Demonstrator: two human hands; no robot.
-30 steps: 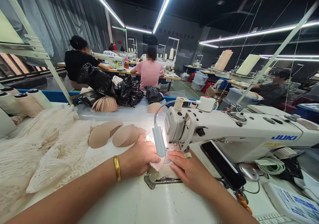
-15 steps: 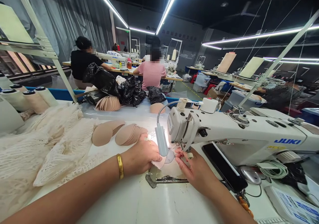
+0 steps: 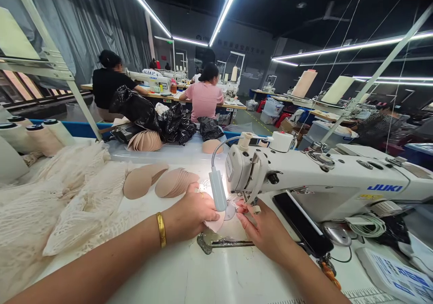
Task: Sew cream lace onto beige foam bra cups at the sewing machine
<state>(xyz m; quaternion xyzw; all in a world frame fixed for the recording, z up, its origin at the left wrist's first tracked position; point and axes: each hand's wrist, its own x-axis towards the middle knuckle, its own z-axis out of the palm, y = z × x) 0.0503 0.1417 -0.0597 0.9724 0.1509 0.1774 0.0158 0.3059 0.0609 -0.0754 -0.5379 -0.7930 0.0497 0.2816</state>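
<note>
My left hand (image 3: 196, 207), with a gold bangle at the wrist, is closed on a pale pink fabric cup (image 3: 215, 223) left of the needle area. White lace (image 3: 205, 186) shows behind its fingers, brightly lit. At the presser foot of the white sewing machine (image 3: 291, 168), my right hand (image 3: 259, 223) has its fingertips pressed on the edge of the lace fabric, thumb held lower. The machine head hides part of these fingers and the needle. A small grey lamp (image 3: 218, 191) on a bent neck hangs in front of the work.
Beige cups lie in fanned stacks (image 3: 176, 181) beyond my left hand. Cream lace (image 3: 81, 195) is heaped at left, near thread cones (image 3: 43, 139). A phone (image 3: 301, 223) and a white box (image 3: 394, 272) lie at right. Two people sit at machines ahead, beyond black plastic bags (image 3: 176, 123).
The whole view has shifted slightly. Both hands stay in nearly the same places at the machine, and the pink cup under my left hand has turned a little.
</note>
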